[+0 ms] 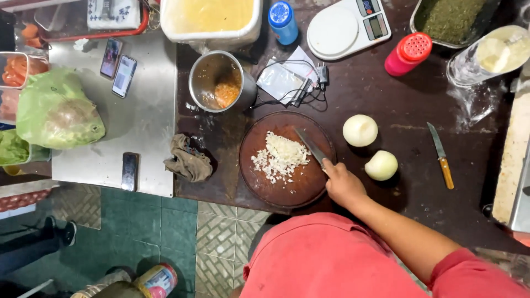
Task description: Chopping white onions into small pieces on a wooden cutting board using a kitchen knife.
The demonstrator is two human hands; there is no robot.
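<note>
Two onions: peeled whole onions (pixel 360 130) and (pixel 381 165) sit on the dark table (pixel 397 105), just right of the round wooden board (pixel 259 182), close to each other; whether they touch is unclear
Right hand: the right hand (pixel 342 185) rests at the board's right edge, fingers clenched around the handle of the knife (pixel 311 147); the handle itself is hidden inside the fist
Knife blade: lies slanted across the board, its tip at the edge of the chopped onion (pixel 280 157)
Chopped onion: a loose white heap near the middle of the board
Left hand: out of sight, so its state cannot be told
Body: red shirt (pixel 326 259) fills the lower frame and covers the table's near edge
Metal pot (pixel 221 81): behind the board, orange contents partly shadowed and hard to make out
Second knife (pixel 440 155): wooden handle, lying alone well right of the onions
Rag (pixel 187 159): crumpled just left of the board
Cut off: the white tub (pixel 210 19) and the tray of green herbs (pixel 450 19) run past the top edge
</note>
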